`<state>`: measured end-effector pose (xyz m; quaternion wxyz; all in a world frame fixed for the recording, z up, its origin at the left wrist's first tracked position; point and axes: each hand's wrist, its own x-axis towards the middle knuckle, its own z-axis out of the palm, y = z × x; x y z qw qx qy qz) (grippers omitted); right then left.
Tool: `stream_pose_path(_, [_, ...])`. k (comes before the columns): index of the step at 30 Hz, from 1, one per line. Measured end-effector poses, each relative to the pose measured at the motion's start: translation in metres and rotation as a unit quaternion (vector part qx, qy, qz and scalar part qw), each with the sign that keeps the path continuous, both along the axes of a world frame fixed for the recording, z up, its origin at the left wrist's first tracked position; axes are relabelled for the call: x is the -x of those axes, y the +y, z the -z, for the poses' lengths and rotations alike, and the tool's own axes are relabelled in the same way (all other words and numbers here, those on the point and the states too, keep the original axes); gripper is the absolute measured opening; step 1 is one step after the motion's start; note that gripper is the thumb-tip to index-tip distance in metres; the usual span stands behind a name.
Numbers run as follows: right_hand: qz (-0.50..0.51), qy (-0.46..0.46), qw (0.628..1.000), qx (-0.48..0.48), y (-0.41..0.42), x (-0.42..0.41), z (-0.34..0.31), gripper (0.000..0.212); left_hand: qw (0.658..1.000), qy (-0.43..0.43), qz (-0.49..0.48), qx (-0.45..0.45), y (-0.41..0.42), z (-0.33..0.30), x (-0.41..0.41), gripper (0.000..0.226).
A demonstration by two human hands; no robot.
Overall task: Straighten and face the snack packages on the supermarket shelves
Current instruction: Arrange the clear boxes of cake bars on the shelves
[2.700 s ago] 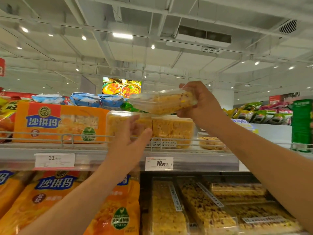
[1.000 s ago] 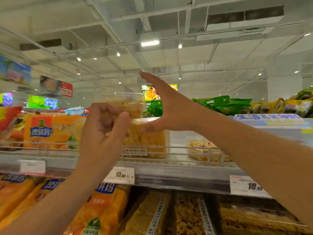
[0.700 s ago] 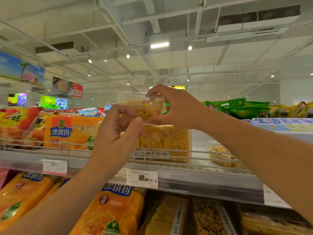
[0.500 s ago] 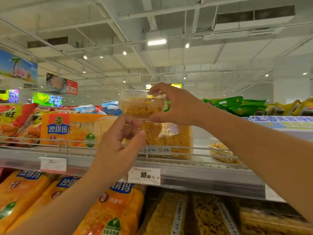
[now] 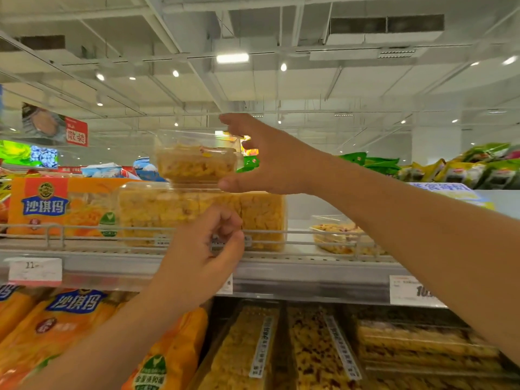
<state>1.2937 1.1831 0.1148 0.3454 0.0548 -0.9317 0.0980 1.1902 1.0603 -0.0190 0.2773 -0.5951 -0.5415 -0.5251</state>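
Top shelf [image 5: 309, 273] fills the middle of the view, wire rail along its front edge, price tags clipped below, one reading "11" on the left and one starting "10" on the right. Biggest item up there is the long clear tub of yellow snack blocks [image 5: 180, 218], sitting square behind the rail, and it serves as the base for a stack. To its left stands the orange box [image 5: 56, 206] printed 沙琪玛, label facing out. Below, orange bags [image 5: 64, 327] carry the same 沙琪玛 name, beside flat clear packs with white label strips too small to read. On top of the long tub sits the small clear tub [image 5: 197, 161], front face towards the aisle, so the facing of this one looks nearly done. The right hand [image 5: 270, 161] is beside it, thumb low, fingers [image 5: 233, 121] spread wide above, apparently just touching its right end, gripping nothing, likely squaring it up. The left hand [image 5: 202, 251] hangs in front of the rail, fingers loosely curled, holding nothing. Another small tub [image 5: 337, 237] sits alone, well off to the right. A red sign at upper left reads 散装
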Motion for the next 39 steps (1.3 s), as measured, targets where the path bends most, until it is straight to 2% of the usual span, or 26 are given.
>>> stream_pose_path(2, [0.000,0.013,0.999,0.043,0.015,-0.019,-0.002,0.088,0.999,0.026,-0.012,0.014,0.005,0.002,-0.006,0.012])
stream_pose_path(4, [0.044,0.048,0.994,0.092,0.047,-0.043,-0.003,0.069,0.995,0.092,-0.040,0.030,0.012,0.004,-0.012,0.008])
stream_pose_path(6, [0.167,0.047,0.980,0.101,0.091,-0.070,0.003,0.044,0.981,0.171,-0.078,0.039,0.023,0.006,-0.020,0.016])
stream_pose_path(7, [0.263,0.009,0.962,0.073,0.115,-0.085,0.008,0.039,0.973,0.205,-0.093,0.042,0.030,0.008,-0.024,0.021])
stream_pose_path(9, [0.446,-0.118,0.886,0.039,0.161,-0.111,0.023,0.055,0.959,0.256,-0.116,0.043,0.045,0.008,-0.035,0.027])
stream_pose_path(10, [0.507,-0.168,0.844,0.053,0.179,-0.123,0.031,0.066,0.954,0.270,-0.123,0.047,0.053,0.008,-0.040,0.030])
stream_pose_path(12, [0.551,-0.177,0.803,0.142,0.204,-0.142,0.043,0.081,0.950,0.277,-0.129,0.067,0.070,0.006,-0.053,0.039])
stream_pose_path(16, [0.506,-0.156,0.818,0.227,0.220,-0.149,0.039,0.086,0.945,0.244,-0.174,0.129,0.096,0.001,-0.075,0.058])
stream_pose_path(18, [0.488,-0.137,0.810,0.296,0.228,-0.155,0.037,0.082,0.938,0.236,-0.203,0.152,0.104,0.002,-0.081,0.063])
stream_pose_path(21, [0.472,-0.154,0.770,0.400,0.238,-0.172,0.039,0.083,0.936,0.227,-0.215,0.163,0.107,0.003,-0.086,0.061])
stream_pose_path(23, [0.433,-0.147,0.766,0.453,0.242,-0.181,0.038,0.077,0.944,0.207,-0.203,0.160,0.107,0.004,-0.086,0.058])
stream_pose_path(25, [0.375,-0.101,0.775,0.498,0.240,-0.189,0.034,0.065,0.946,0.205,-0.200,0.155,0.108,0.005,-0.085,0.054])
stream_pose_path(29, [0.288,0.015,0.835,0.468,0.232,-0.204,0.034,0.055,0.940,0.202,-0.236,0.142,0.110,0.006,-0.087,0.049])
stream_pose_path(32, [0.241,0.036,0.862,0.444,0.220,-0.210,0.041,0.049,0.931,0.208,-0.269,0.129,0.112,0.007,-0.090,0.045])
stream_pose_path(35, [0.223,0.022,0.873,0.434,0.214,-0.212,0.045,0.053,0.932,0.216,-0.269,0.110,0.114,0.009,-0.090,0.044])
stream_pose_path(39, [0.278,-0.013,0.865,0.417,0.212,-0.211,0.043,0.053,0.930,0.233,-0.275,0.074,0.115,0.014,-0.087,0.043])
